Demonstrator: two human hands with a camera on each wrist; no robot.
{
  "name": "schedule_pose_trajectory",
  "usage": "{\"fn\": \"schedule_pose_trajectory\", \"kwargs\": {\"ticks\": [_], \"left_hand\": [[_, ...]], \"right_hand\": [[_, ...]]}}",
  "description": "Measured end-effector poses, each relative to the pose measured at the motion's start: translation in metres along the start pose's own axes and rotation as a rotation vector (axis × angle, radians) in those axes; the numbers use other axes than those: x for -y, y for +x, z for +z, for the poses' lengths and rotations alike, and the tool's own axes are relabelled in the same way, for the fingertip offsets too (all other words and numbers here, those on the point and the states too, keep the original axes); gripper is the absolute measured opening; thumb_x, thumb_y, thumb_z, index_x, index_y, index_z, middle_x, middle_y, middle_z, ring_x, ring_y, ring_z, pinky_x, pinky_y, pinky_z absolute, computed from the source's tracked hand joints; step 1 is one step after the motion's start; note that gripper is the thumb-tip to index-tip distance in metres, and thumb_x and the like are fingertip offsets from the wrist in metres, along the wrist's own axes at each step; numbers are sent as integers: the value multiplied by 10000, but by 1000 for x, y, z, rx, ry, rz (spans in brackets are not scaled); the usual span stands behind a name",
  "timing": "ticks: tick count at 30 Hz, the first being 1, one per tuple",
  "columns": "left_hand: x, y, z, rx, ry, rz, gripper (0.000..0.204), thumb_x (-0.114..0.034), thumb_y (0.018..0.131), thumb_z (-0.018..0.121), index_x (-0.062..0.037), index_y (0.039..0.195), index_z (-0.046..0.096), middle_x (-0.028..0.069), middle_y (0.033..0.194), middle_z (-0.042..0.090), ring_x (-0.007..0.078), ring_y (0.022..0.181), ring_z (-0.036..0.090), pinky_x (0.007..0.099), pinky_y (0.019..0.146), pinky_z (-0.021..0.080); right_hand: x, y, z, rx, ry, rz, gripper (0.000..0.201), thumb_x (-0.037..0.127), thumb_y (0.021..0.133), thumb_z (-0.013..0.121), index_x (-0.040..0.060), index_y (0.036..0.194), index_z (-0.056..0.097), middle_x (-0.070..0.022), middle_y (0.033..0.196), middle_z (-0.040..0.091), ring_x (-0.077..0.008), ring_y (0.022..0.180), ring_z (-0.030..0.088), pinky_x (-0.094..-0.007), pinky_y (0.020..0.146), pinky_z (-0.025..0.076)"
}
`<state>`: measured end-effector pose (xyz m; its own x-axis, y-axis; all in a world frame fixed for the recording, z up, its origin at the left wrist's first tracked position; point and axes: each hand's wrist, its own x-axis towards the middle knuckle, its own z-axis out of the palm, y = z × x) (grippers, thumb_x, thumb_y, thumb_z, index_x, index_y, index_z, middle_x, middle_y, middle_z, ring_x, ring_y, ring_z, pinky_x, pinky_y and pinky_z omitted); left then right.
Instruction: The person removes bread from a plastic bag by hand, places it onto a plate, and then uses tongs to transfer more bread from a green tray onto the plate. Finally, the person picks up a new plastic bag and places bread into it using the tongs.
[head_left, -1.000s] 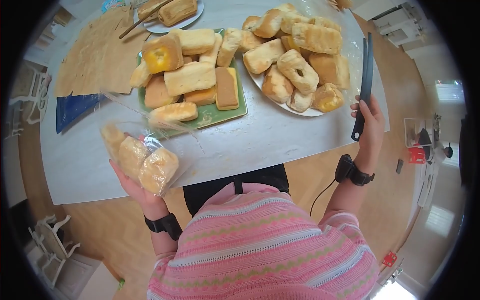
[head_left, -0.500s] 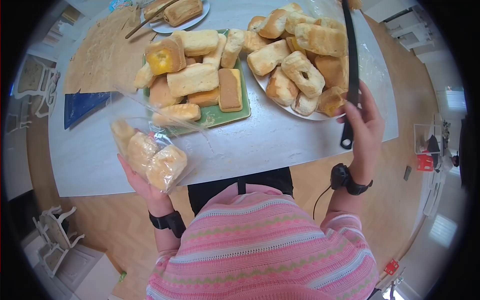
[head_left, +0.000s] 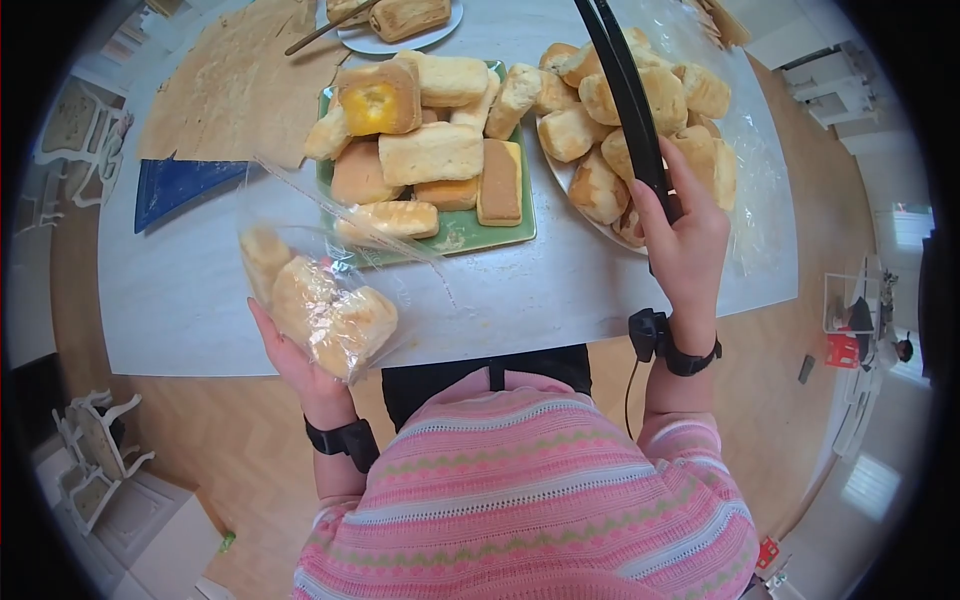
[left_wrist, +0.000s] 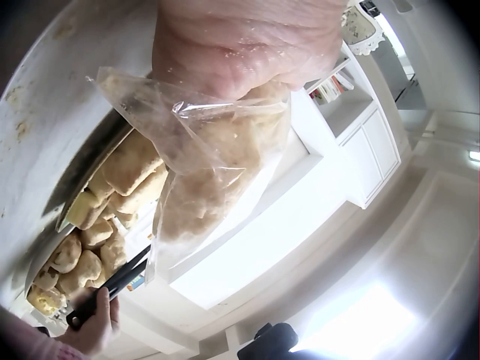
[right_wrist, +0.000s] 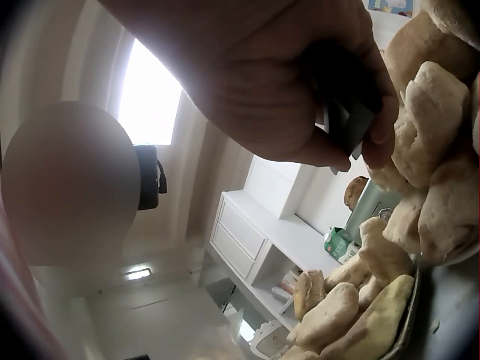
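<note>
My left hand (head_left: 300, 360) holds a clear plastic bag (head_left: 410, 290) from below, near the table's front edge. Several pale bread pieces (head_left: 335, 315) lie inside; most of the fingers are hidden behind it. In the left wrist view the bag (left_wrist: 217, 157) hangs close by the palm. My right hand (head_left: 685, 230) grips black tongs (head_left: 630, 100) by the handle end, their two arms slightly apart and pointing away from me. They pass over a white plate (head_left: 585, 215) heaped with bread (head_left: 600, 185), nothing visible between their arms.
A green square plate (head_left: 470, 235) piled with bread and sponge cakes stands between the hands. Behind are brown paper (head_left: 235, 90), a blue triangular item (head_left: 180, 190) and a small plate (head_left: 430, 40) with rolls and a brown stick (head_left: 325, 35).
My right hand has swung the tongs leftward from beside the white plate to over its bread heap. My left hand keeps holding the bag, which has hardly moved over the table.
</note>
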<state>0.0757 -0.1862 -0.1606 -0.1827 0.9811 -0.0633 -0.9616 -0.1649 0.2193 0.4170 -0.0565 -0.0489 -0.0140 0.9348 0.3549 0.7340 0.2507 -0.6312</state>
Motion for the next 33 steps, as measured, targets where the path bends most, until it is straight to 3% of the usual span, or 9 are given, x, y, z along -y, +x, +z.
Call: {"fn": "schedule_pose_trajectory", "kwargs": {"ticks": [3, 6, 8, 11, 19, 21, 28, 33], "left_hand": [[0, 1, -1, -44, 3, 4, 552, -439, 1030, 324, -136, 1492, 314, 72, 1487, 397, 347, 1349, 381, 535, 1109, 306], [0, 2, 0, -85, 20, 24, 555, -443, 1030, 323, -138, 1494, 309, 72, 1491, 392, 345, 1352, 378, 539, 1110, 300], [0, 3, -3, -67, 18, 12, 558, -445, 1030, 324, -138, 1495, 307, 72, 1492, 390, 347, 1354, 375, 545, 1111, 295], [0, 3, -5, -36, 4, -11, 563, -450, 1029, 324, -138, 1497, 304, 72, 1494, 388, 354, 1357, 370, 554, 1113, 285], [-1, 2, -4, -26, -29, -22, 571, -458, 1026, 327, -141, 1500, 299, 80, 1500, 379, 375, 1360, 358, 567, 1115, 272], [1, 2, 3, -100, 27, 6, 607, -512, 1013, 331, -84, 1441, 379, 112, 1397, 489, 374, 1275, 449, 543, 1054, 387], [4, 3, 5, -159, 40, 26, 596, -505, 1016, 328, -97, 1447, 374, 113, 1404, 484, 374, 1280, 447, 543, 1059, 382], [5, 2, 3, -137, 42, 14, 588, -500, 1016, 333, -99, 1444, 383, 108, 1404, 486, 374, 1279, 448, 540, 1064, 378]], "right_hand": [[0, 1, 1, 15, 56, 20, 426, 102, 833, 705, 2, 1236, 608, -129, 882, 698, -132, 661, 642, -252, 603, 496], [4, 0, 2, 11, 23, 33, 434, 97, 829, 701, 2, 1240, 601, -153, 911, 696, -185, 700, 665, -281, 632, 511], [3, 0, 4, 4, -132, -129, 438, 85, 824, 691, -3, 1242, 592, -184, 950, 685, -272, 767, 677, -326, 678, 525], [7, -3, 14, 36, -80, -179, 442, 73, 822, 680, -1, 1247, 582, -204, 979, 672, -334, 831, 668, -360, 717, 530], [7, 0, 29, 91, -108, -167, 435, 59, 826, 659, -42, 1237, 557, -222, 1000, 663, -361, 893, 661, -376, 756, 526], [11, 0, 33, 105, -121, -146, 443, 48, 831, 643, -43, 1251, 536, -227, 993, 655, -373, 886, 653, -399, 750, 522], [15, 2, 45, 61, -128, -210, 455, 38, 834, 629, -58, 1262, 504, -231, 961, 642, -392, 855, 636, -432, 727, 513], [10, 7, 53, 85, -77, -90, 443, 47, 826, 643, -81, 1231, 517, -249, 961, 640, -405, 864, 631, -436, 734, 512]]}}
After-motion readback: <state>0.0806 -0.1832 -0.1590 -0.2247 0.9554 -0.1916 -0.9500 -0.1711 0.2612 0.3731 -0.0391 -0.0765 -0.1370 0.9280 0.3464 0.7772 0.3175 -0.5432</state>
